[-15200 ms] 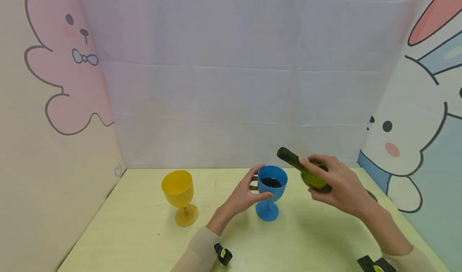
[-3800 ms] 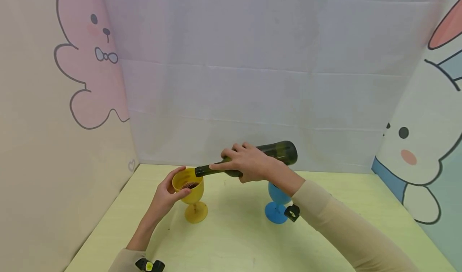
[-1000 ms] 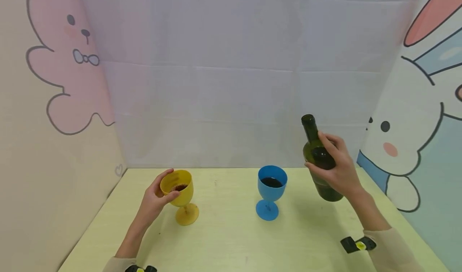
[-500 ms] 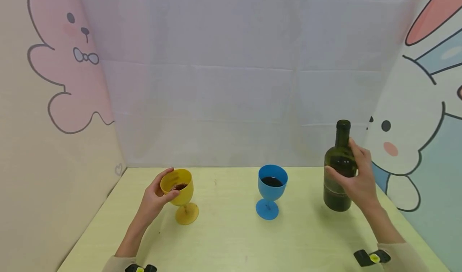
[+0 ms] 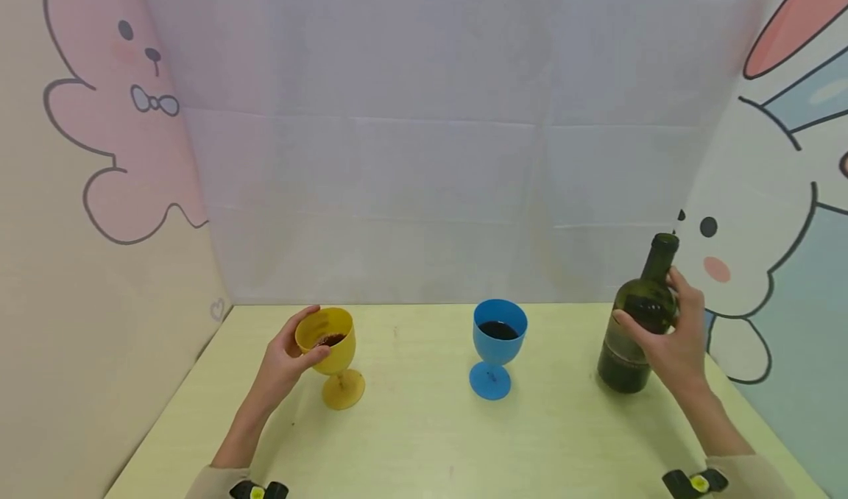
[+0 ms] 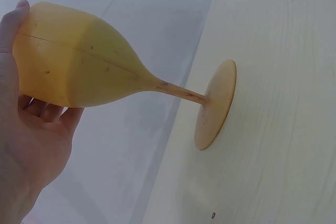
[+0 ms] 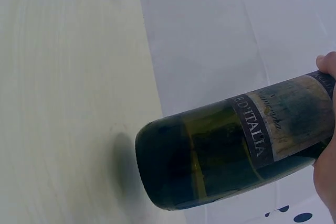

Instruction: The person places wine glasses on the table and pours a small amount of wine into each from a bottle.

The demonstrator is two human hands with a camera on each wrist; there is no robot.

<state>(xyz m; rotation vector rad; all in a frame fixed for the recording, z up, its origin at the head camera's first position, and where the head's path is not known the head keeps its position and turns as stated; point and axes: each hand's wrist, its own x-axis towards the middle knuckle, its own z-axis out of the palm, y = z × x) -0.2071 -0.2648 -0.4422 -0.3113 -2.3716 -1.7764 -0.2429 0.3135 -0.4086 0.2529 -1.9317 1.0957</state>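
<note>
My left hand (image 5: pixel 281 366) grips the bowl of a yellow goblet (image 5: pixel 341 363) from its left side, thumb across the front. The goblet stands on its round foot, with dark red liquid and some bubbles inside. My right hand (image 5: pixel 672 344) holds a green glass wine bottle (image 5: pixel 623 344) around its upper body. Its neck leans slightly right, and the base hangs close over the table; a shadow lies beside the base in the right wrist view. Between the hands stands a blue goblet (image 5: pixel 498 348), untouched, with dark liquid in it. The bottle's label (image 7: pixel 278 121) shows in the right wrist view.
The pale wooden table (image 5: pixel 411 440) ends at a white cloth backdrop (image 5: pixel 397 190). A side wall with a pink cartoon bear (image 5: pixel 132 153) rises at left, one with a white rabbit (image 5: pixel 735 249) at right.
Earlier the bottle was tilted at the yellow goblet, which was empty at first. Since then my right hand has carried it right, past the blue goblet, and lowered it. My left hand stays put lately.
</note>
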